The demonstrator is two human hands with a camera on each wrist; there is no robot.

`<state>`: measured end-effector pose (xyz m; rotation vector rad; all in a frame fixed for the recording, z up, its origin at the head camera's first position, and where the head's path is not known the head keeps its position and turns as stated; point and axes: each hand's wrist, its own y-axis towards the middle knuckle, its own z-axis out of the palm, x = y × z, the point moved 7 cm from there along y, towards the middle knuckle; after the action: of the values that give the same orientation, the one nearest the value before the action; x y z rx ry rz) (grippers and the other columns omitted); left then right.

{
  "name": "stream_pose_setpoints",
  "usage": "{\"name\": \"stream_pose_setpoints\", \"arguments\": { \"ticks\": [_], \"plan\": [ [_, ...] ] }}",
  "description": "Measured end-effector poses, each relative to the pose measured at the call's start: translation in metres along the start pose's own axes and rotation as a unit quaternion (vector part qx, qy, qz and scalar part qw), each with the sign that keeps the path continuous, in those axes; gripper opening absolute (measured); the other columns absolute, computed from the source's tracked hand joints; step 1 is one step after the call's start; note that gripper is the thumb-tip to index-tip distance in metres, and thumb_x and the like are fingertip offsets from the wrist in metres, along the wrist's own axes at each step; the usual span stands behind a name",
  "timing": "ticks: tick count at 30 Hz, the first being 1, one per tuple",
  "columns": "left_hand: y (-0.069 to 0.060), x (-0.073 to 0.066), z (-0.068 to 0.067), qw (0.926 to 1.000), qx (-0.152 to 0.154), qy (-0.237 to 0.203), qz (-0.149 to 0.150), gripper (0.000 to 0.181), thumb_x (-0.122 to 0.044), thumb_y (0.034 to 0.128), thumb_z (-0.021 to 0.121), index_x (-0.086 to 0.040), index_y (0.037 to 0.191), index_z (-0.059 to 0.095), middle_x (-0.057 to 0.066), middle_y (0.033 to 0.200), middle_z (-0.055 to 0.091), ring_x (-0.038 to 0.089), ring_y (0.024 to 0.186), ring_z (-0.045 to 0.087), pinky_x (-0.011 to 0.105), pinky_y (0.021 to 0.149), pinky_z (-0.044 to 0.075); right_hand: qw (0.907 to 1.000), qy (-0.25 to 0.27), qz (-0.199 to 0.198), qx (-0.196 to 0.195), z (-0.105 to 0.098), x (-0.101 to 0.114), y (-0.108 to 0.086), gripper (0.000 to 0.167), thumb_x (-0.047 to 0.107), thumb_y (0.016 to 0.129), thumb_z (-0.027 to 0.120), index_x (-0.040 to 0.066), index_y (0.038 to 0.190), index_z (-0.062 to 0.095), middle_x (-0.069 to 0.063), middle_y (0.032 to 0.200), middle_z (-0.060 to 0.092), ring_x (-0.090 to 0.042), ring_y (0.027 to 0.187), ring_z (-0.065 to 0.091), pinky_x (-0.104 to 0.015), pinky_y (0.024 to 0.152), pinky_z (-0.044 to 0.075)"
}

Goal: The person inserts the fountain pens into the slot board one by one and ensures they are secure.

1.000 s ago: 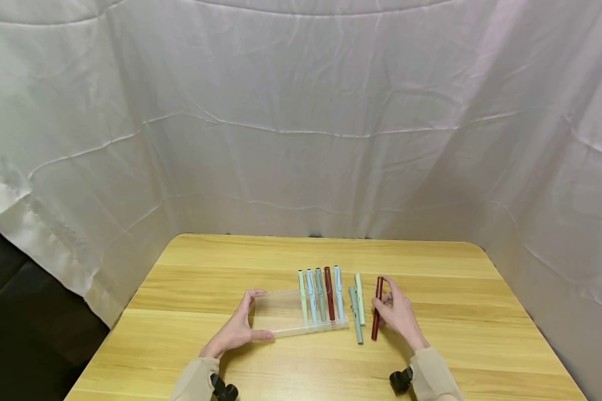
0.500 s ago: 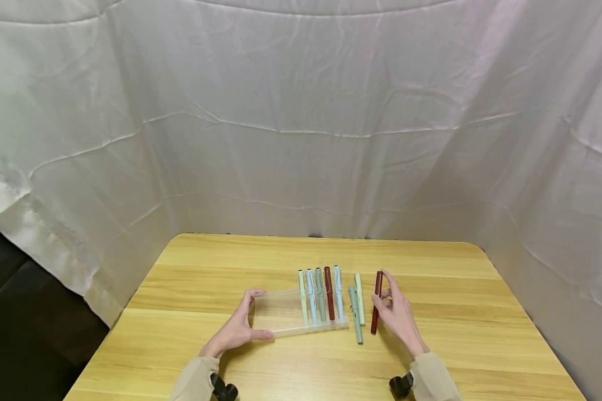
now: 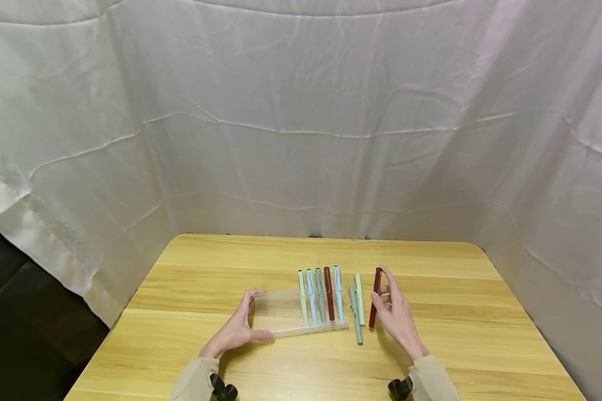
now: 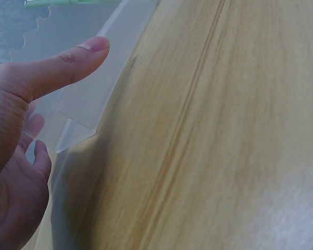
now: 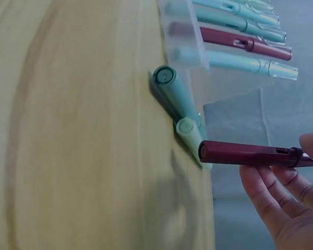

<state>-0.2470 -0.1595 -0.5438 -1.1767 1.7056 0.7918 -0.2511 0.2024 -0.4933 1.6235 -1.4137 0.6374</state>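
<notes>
My left hand (image 3: 236, 328) grips the left end of a clear plastic pen tray (image 3: 276, 313), thumb along its front part and fingers around the far corner. Several capped pens lie side by side in the tray's right half, among them a dark red pen (image 3: 329, 295) and a light blue pen (image 3: 338, 295) at the right end. To the right of the tray, my right hand (image 3: 398, 323) pinches another dark red pen (image 5: 240, 153) between thumb and fingers, held above the table. Its cap end is partly hidden by the thumb in the right wrist view.
Between the tray and my right hand, a grey-green pen (image 3: 356, 317) and a pale green pen (image 3: 359, 298) lie close together on the wooden table (image 3: 306, 370). A pale curtain (image 3: 301, 167) surrounds the table's back and sides.
My right hand has shifted slightly away from me and to the left, carrying the dark red pen towards the loose pens. The left hand and tray have stayed put.
</notes>
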Motion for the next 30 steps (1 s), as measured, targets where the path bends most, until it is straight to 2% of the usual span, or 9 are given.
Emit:
{"name": "stream_pose_setpoints", "arguments": {
  "ticks": [4, 15, 22, 30],
  "plan": [
    [0.0, 0.0, 0.0, 1.0, 0.001, 0.001, 0.0, 0.099, -0.019, 0.0684, 0.092, -0.007, 0.145, 0.031, 0.021, 0.16, 0.026, 0.045, 0.155, 0.014, 0.057, 0.129, 0.01, 1.0, 0.001, -0.004, -0.002, 0.002, 0.007, 0.0, 0.067, 0.004, 0.099, 0.059, 0.013, 0.157, 0.029, -0.019, 0.103, 0.062, -0.022, 0.085, 0.067, -0.02, 0.069, 0.058],
    [0.0, -0.001, 0.0, 1.0, 0.003, 0.004, -0.002, 0.1, -0.021, 0.0692, 0.092, -0.008, 0.146, 0.029, 0.021, 0.16, 0.025, 0.045, 0.155, 0.013, 0.057, 0.129, 0.01, 0.9989, 0.005, -0.046, -0.011, 0.009, 0.032, -0.001, 0.063, 0.006, 0.099, 0.059, 0.012, 0.155, 0.032, -0.017, 0.101, 0.063, -0.025, 0.084, 0.068, -0.021, 0.071, 0.06],
    [0.001, 0.0, 0.0, 1.0, 0.003, 0.001, -0.006, 0.1, -0.021, 0.0691, 0.092, -0.009, 0.146, 0.029, 0.021, 0.161, 0.024, 0.045, 0.155, 0.012, 0.057, 0.129, 0.009, 0.9986, 0.018, -0.048, -0.01, 0.015, 0.043, -0.001, 0.062, 0.004, 0.098, 0.06, 0.011, 0.154, 0.034, -0.018, 0.101, 0.063, -0.032, 0.085, 0.069, -0.022, 0.07, 0.06],
    [0.0, 0.002, 0.0, 0.9999, 0.002, 0.006, -0.01, 0.101, -0.022, 0.0693, 0.092, -0.008, 0.147, 0.028, 0.021, 0.161, 0.024, 0.046, 0.155, 0.013, 0.058, 0.129, 0.01, 0.9983, 0.013, -0.056, -0.01, 0.022, 0.053, -0.002, 0.063, 0.009, 0.098, 0.063, 0.015, 0.154, 0.035, -0.015, 0.102, 0.064, -0.021, 0.084, 0.067, -0.023, 0.071, 0.059]
  ]
}}
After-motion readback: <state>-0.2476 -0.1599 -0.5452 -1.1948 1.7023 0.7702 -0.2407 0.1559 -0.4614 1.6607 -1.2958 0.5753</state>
